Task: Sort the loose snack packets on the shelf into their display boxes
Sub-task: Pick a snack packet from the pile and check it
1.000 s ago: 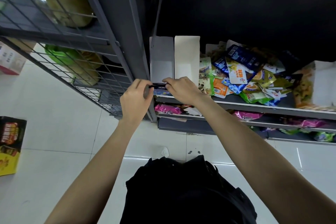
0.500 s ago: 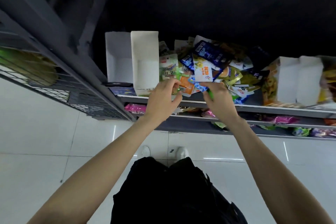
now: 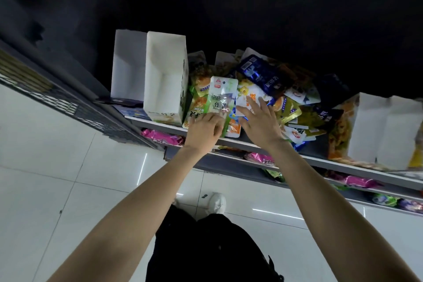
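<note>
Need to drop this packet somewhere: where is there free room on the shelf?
Free: inside the white display box and the box left of it. Crowded: the packet pile fills the shelf up to the right-hand boxes.

Pale green-and-white pkt (image 3: 220, 96) w/ red logo in my left hand (image 3: 203, 129), white display boxes (image 3: 163, 80), dark blue pkt (image 3: 263, 74), yellow-green pkts (image 3: 289, 111), pink pkts (image 3: 163, 137) on lower shelf, white floor tiles (image 3: 68, 178).

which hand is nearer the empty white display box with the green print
Left. The left hand holds a pale green packet just right of the white display box; the right hand lies farther right on the packet pile.
</note>
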`<state>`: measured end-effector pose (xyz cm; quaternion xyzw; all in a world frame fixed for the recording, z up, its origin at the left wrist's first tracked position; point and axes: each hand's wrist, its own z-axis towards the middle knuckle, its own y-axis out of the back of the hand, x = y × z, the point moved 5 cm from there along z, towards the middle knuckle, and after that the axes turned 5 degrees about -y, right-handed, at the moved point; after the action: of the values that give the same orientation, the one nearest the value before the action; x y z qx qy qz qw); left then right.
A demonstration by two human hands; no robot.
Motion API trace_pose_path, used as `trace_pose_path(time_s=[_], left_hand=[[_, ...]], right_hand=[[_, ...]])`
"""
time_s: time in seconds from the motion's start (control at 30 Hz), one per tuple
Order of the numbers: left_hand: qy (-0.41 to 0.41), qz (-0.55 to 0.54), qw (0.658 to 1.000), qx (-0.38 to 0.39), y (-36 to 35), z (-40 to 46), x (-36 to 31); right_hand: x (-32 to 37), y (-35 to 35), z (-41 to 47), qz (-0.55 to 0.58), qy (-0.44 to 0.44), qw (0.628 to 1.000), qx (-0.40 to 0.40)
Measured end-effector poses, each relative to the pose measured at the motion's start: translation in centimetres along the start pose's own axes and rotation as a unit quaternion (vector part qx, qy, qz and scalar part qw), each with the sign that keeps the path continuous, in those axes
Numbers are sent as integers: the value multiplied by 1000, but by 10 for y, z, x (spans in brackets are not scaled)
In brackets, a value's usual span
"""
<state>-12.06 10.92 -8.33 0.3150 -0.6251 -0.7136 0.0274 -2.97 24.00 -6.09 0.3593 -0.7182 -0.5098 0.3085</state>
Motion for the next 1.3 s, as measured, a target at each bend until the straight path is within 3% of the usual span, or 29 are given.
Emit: trace_pose_path(time_s=[0.1,0.2,0.37,0.47,0.53,0.6,0.7,0.8,0.83,0.9,0.97,1.07,1.17,1.3], left_hand=[[55,-44,997,-17,4,11,5],[162,-22,986,28,-1,20,11],[209,-8,976,69,-1,31,13],[227,-88,969,44,6,31,10],[214,-167,962,-5,20,30,9],[165,-199,965,-45,41,24,4],[89,-270,955,-87,82,4,-6],[65,-342,933,-90,122,-17,-7],[64,-345,932,-87,132,-23,-4],[66,-312,942,-104,151,-34,6],[62,-180,965,-181,168,-48,24],[77,6,961,-264,176,-71,65],[86,82,971,-207,161,-78,105],[100,106,976,-162,149,-80,123]], right_hand=[[-8,-7,-3,-16,17,1000,4],[-9,-5,-4,-19,18,1000,-3],[-6,-2,-2,-17,8,1000,-12],[-5,2,-1,20,9,1000,-21],[-6,12,-3,127,-6,989,-69],[-8,27,-9,296,-58,946,-118],[3,48,-17,499,-119,854,-90],[27,78,-21,636,-87,765,-59],[38,89,-21,648,-61,758,-50],[63,108,-20,612,-8,790,-40],[86,118,-17,579,10,812,-70],[105,114,1,591,-8,791,-156],[121,96,23,528,-4,820,-220],[155,84,26,387,123,877,-257]])
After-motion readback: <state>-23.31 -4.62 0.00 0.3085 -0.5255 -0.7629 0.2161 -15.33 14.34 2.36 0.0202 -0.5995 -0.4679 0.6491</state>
